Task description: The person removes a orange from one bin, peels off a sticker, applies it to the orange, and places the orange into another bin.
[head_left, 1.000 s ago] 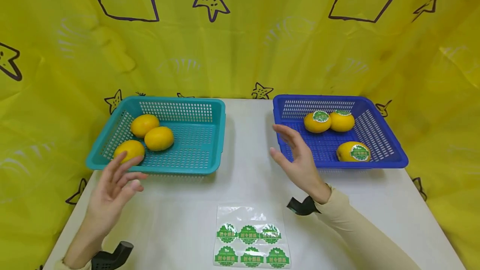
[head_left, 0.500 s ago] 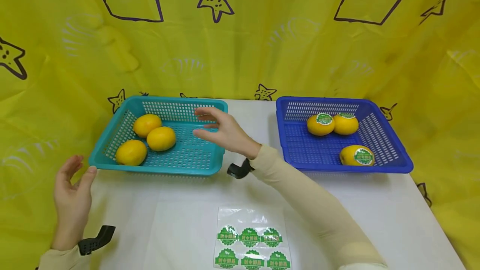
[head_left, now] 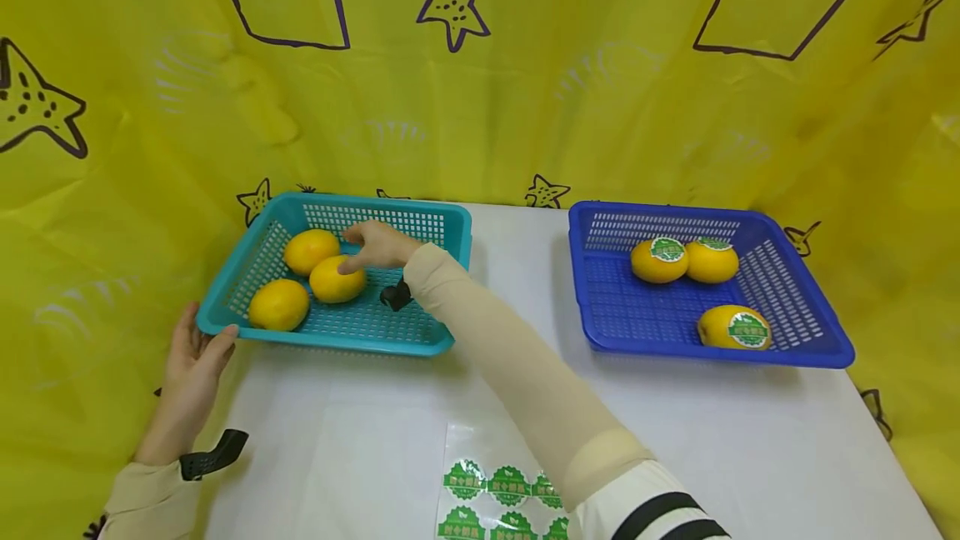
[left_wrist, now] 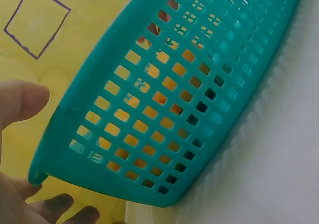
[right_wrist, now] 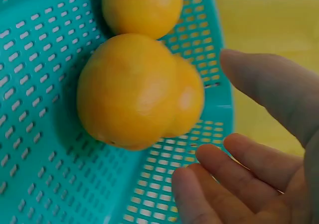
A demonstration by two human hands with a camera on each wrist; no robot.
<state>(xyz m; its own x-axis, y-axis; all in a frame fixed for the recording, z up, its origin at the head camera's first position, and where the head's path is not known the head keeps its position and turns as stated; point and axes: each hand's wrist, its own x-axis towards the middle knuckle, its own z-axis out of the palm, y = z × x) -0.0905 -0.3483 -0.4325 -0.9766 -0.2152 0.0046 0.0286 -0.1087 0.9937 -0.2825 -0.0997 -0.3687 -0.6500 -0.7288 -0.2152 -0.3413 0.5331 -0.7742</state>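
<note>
Pickup, seemingly: spread right hand (head_left: 381, 245) is hovering near citrus fruit (head_left: 334, 284), probably needing curled fingers; spread left hand (head_left: 192, 369) is flanking teal basket (head_left: 337, 343).

In the teal basket (head_left: 360, 344), the person's right hand (head_left: 380, 245) hovers at one of three yellow fruits (head_left: 332, 283), the left hand (head_left: 192, 377) by the near left corner.

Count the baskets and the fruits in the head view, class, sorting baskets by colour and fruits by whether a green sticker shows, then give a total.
Teal basket: 1
Blue basket: 1
Fruits without visible stickers: 3
Fruits with green stickers: 3
Total: 8
</note>
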